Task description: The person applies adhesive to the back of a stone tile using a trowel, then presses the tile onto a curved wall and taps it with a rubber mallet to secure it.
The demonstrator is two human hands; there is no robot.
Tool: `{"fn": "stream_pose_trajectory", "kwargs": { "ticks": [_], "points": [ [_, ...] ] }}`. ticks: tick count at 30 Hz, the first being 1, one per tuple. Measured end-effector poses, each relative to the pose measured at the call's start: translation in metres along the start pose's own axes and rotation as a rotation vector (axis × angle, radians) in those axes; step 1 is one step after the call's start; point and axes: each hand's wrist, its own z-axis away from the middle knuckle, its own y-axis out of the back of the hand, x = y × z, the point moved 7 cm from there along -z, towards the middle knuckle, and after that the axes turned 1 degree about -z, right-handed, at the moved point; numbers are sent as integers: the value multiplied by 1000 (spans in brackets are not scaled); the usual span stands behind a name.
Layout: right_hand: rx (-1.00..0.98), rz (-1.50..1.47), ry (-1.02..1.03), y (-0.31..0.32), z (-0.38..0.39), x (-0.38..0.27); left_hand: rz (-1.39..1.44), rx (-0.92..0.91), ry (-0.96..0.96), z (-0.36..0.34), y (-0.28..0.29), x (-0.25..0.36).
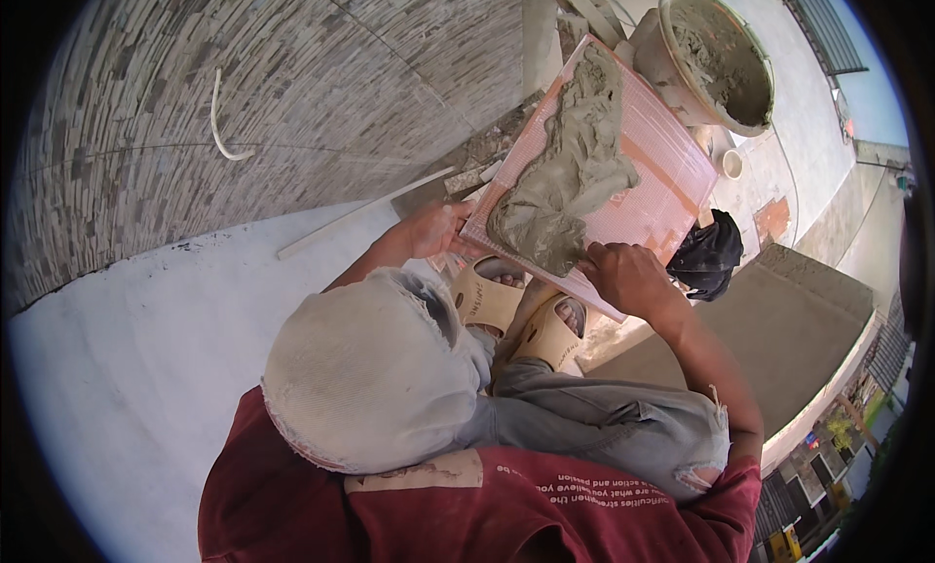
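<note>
A tiled wall (243,86) is filling the upper left of the view, meeting a pale grey floor (127,339) below it. A person wearing a dark red shirt (545,509), torn grey trousers (604,427) and tan sandals (550,334) is crouching on that floor. A pinkish-orange tile (672,168) is being held tilted above the sandals, its face carrying a thick ridge of grey mortar (575,168) running from the upper end to the lower edge. Beyond the tile's far end, a mortar-filled bucket (721,61) is standing on the floor, and a black bag (709,256) is lying just beside the tile's right edge. The left hand (433,230) is gripping the tile's lower left edge, fingers closed around it. The right hand (628,276) is clasping the lower right edge, touching the mortar.
</note>
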Motion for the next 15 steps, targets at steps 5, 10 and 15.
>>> {"fn": "stream_pose_trajectory", "kwargs": {
  "ticks": [5, 10, 15],
  "points": [
    [247, 408, 216, 77, -10, 10, -84, 41, 66, 7, 0, 0],
    [168, 539, 381, 60, -27, 12, -86, -29, 67, 5, 3, -4],
    [215, 504, 304, 39, -48, 18, -79, -36, 28, 3, -3, 1]
  ]
}}
